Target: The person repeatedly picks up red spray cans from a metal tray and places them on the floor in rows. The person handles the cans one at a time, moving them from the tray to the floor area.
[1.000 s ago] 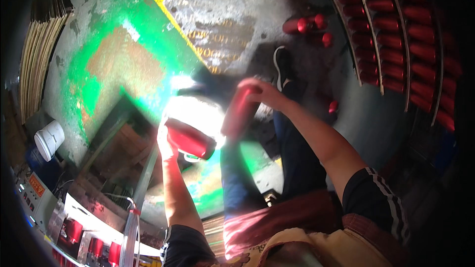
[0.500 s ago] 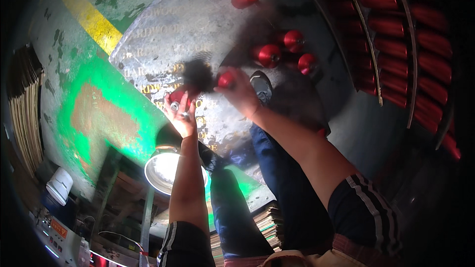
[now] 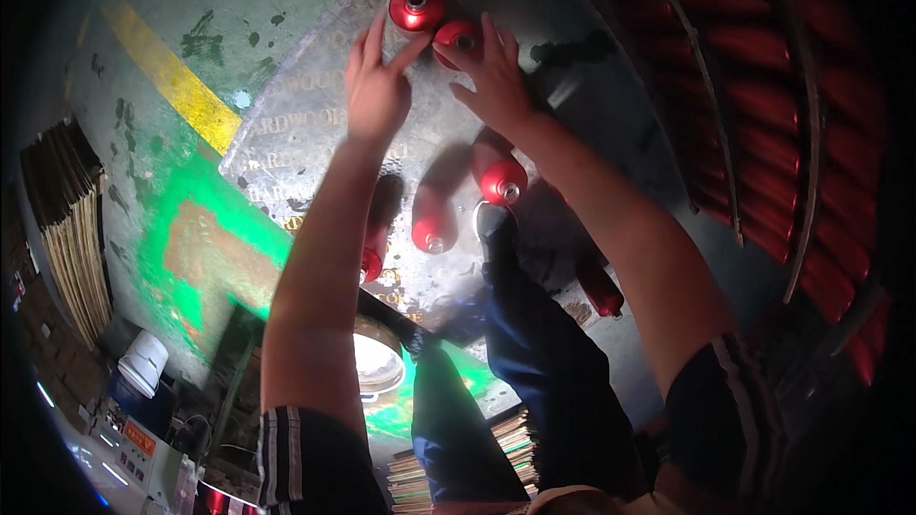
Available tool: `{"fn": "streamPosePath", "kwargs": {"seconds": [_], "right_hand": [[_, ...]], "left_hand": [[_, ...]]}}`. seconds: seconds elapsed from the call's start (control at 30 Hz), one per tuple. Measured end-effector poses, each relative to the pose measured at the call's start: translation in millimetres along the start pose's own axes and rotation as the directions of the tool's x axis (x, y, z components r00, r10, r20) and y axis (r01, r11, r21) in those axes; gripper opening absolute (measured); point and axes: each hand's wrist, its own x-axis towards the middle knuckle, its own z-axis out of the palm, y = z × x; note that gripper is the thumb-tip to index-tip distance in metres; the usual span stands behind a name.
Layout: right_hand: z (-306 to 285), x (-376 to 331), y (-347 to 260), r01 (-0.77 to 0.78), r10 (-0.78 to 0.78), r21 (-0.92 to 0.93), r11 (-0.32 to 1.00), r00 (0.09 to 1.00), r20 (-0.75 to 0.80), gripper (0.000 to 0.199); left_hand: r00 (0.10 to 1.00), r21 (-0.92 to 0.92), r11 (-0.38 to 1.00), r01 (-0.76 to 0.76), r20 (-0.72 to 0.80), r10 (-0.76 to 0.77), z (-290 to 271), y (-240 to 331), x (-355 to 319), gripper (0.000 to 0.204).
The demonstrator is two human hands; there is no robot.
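Observation:
Two red metal bottles stand at the far end of a grey printed sheet, a left one (image 3: 417,4) and a right one (image 3: 456,40), their necks facing up. My left hand (image 3: 379,95) reaches to the near side of the left bottle, fingers spread. Fingers apart, my right hand (image 3: 496,86) is at the right bottle and partly covers it. Closer in are a red bottle (image 3: 504,180) by my shoe and another (image 3: 433,229) left of it, both seen tilted. My left forearm partly hides one more bottle (image 3: 371,264).
Under the bottles spreads the grey sheet (image 3: 305,100). A red bottle (image 3: 601,291) lies right of my leg. Racks of red pieces (image 3: 754,133) rise at right. A bright round lamp (image 3: 378,362) sits by my left leg; a white bucket (image 3: 143,362) and stacked cardboard (image 3: 72,238) are left.
Both hands have let go of the bottles they held near my feet and reached forward to the two far bottles. The view has shifted too.

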Motion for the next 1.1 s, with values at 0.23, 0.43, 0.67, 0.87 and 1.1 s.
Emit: {"fn": "streamPosePath", "kwargs": {"seconds": [0.23,0.43,0.67,0.87,1.1], "right_hand": [[34,18,16,-0.081,0.087,0.091,0.993,0.994,-0.070,0.053],[9,3,25,-0.144,0.169,0.257,0.956,0.982,-0.079,0.049],[-143,-73,26,-0.067,0.230,0.631,0.772,0.957,-0.179,0.051],[-203,-197,-61,-0.394,0.357,0.898,0.195,0.881,0.309,0.053],[-78,-330,-243,-0.880,-0.329,0.337,-0.335,0.444,0.833,0.042]], "left_hand": [[0.999,-0.106,0.994,0.003,0.041,0.001,52,-27,77,0.056],[0.981,-0.123,0.975,0.183,0.084,-0.173,57,-30,57,0.053],[0.906,-0.670,0.689,0.277,-0.056,-0.419,-85,-33,-57,0.039],[0.892,-0.676,0.648,0.351,0.030,-0.451,-242,-62,-288,0.052],[0.707,-0.225,0.721,0.655,0.519,-0.480,-325,-21,-514,0.043]]}}
